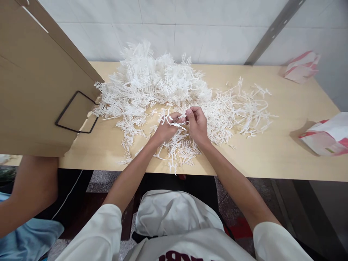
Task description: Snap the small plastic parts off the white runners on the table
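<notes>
My left hand [168, 129] is closed around a white branched plastic sprig [178, 125], its thin curved arms poking out past the fingers. Close beside it, my right hand [197, 124] pinches with thumb and forefinger at the sprig's right side; what exactly lies between those fingertips is too small to make out. Behind both hands rises a big heap of white spiky plastic pieces [152, 78]. Short loose white sticks [217, 127] spread to the right, with bare curved branch frames [252, 108] beyond them. More sticks and a branch piece [173, 161] lie below my hands at the table's front edge.
A brown cardboard panel [40, 83] stands at the left, with a black wire frame [77, 112] against it. Past it shows a co-worker's arm [35, 185]. Two red-and-white paper packets [301, 67] stand on the right of the wooden table [280, 156]. A tiled wall [206, 40] runs behind.
</notes>
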`<state>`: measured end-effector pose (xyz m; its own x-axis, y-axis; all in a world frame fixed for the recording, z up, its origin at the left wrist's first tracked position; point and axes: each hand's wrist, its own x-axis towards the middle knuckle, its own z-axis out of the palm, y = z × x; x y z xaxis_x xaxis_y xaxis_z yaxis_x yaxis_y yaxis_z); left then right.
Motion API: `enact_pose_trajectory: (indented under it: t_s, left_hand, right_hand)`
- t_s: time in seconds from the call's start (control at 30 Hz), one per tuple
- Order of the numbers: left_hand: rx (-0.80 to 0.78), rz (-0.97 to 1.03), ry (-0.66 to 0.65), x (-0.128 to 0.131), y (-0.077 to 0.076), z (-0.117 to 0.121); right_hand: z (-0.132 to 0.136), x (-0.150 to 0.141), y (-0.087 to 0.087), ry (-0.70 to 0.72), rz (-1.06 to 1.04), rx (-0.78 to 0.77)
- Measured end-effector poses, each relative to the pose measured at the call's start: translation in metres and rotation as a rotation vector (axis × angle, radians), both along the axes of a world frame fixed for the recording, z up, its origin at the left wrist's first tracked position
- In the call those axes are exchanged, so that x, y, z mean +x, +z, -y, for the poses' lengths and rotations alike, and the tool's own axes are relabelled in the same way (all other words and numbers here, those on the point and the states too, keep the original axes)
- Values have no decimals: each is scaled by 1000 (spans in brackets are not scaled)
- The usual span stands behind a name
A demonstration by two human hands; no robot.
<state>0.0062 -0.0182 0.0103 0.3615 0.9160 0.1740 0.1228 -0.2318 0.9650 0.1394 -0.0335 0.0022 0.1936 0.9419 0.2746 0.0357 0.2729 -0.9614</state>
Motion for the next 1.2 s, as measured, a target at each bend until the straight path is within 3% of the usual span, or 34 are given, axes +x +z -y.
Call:
enact_pose_trajectory:
  t_s: [0.17, 0.23, 0.33, 0.4, 0.53, 0.67, 0.83, 1.03, 1.2]
  left_hand:
    - [84, 9, -23, -1, 0, 3]
    - [76, -56, -43, -4, 1, 4]
    - [54, -83, 63, -6, 1, 1]
    - [46, -74, 152, -5, -2, -2]
    - [63, -30, 145, -1, -5, -3]
    - [19, 33, 156, 1, -5, -1]
    - [-84, 56, 1, 0, -10, -3]
    - [-120, 20, 115, 0, -10, -3]
    - [-144, 13, 120, 1, -9, -4]
  right_hand:
    - [-14, 15, -2, -6, -106, 0]
    - [-27, 33, -3, -144, -216, 54]
    - [-37, 53, -3, -198, -235, 109]
    - [-35, 53, -1, -105, -176, 81]
    - [-21, 32, 2, 102, -25, 72]
    - [-12, 25, 4, 115, 124, 126]
    - [-10, 30, 7, 123, 387, 221]
    - [-12, 31, 3, 206, 515, 223]
    - [-17, 31, -4, 59, 581, 260]
